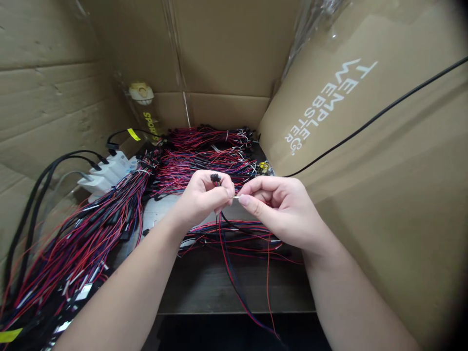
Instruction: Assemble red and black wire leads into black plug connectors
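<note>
My left hand (204, 197) is closed around a wire harness, with its small black connector (215, 178) poking up between the fingers. Red, blue and black wires (228, 273) from it hang down past the table's front edge. Fingertips of my right hand (283, 207) pinch a thin, pale wire end (236, 197), which bridges the small gap between the two hands. Whether it is bare metal or a sleeve, I cannot tell. A single red wire (268, 273) dangles below my right hand.
Bundled harnesses (197, 161) cover the back of the table (234, 282); a large bunch of wires (95, 243) spills along the left. White power adapters (106, 173) with black cables and a bottle (146, 112) stand at left. Cardboard walls (226, 48) enclose the space, and a black cable (351, 139) crosses the right.
</note>
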{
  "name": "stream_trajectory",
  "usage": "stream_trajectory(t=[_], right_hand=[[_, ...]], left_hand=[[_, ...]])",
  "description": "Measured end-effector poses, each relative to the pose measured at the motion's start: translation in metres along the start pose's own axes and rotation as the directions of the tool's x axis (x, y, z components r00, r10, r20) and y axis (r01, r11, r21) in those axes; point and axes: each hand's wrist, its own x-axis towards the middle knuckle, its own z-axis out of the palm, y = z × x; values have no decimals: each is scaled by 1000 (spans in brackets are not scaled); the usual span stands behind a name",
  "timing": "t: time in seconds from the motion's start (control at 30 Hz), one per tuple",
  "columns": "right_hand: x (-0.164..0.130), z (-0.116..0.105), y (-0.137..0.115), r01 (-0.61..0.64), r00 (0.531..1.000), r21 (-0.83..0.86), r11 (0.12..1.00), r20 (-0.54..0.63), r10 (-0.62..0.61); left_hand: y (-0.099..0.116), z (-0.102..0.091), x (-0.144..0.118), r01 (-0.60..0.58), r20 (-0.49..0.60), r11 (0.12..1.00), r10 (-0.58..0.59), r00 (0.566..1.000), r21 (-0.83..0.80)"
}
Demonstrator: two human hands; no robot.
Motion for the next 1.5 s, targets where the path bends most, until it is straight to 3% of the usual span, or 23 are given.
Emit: stream_trajectory(t=[0.37,0.57,1.5], right_hand=[[5,0,-1,10,999,12,1000,-41,-10],[6,2,-1,-32,996,-13,999,-82,30],[10,-5,10,-8,992,-42,999,-129,3]], left_hand=[[-3,0,3,-11,-26,998,13,1000,68],[-7,-5,6,-8,-34,1000,7,999,-14],[-7,-3,1,-142,-51,916,174,984,375]])
